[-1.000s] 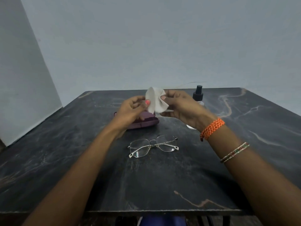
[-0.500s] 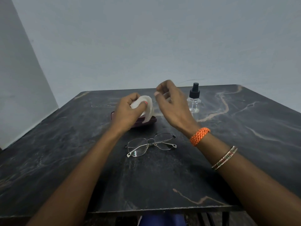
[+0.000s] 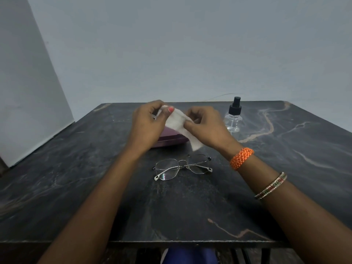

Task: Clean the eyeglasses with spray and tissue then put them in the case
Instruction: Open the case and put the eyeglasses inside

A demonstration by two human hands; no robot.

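Above the case: both hands hold the tissue (image 3: pixel 180 123) in the air over the far middle of the table (image 3: pixel 76 168).
Left hand: the left hand (image 3: pixel 147 124) pinches the upper left end of the tissue between thumb and fingers, the painted thumbnail on top.
Right hand: the right hand (image 3: pixel 206 126) pinches the tissue near its middle, and the free lower end hangs past it toward the eyeglasses.
Change: half a second ago the tissue was bunched in the left hand alone and the right hand was lifted clear with nothing in it; now the right hand has taken hold and the sheet is pulled out into a flat strip between the two.
Meaning: by my reading the tissue is being readied for wiping; no lens has been touched by it yet.
Eyeglasses: the eyeglasses (image 3: pixel 182 166) lie folded on the table, nearer the person than the hands, lying as they did a second ago.
Spray bottle: the spray bottle (image 3: pixel 233 116) stands upright just right of the right hand, untouched.
Case: the purple case (image 3: pixel 169 140) lies behind the hands, partly hidden; whether it is open I cannot tell.
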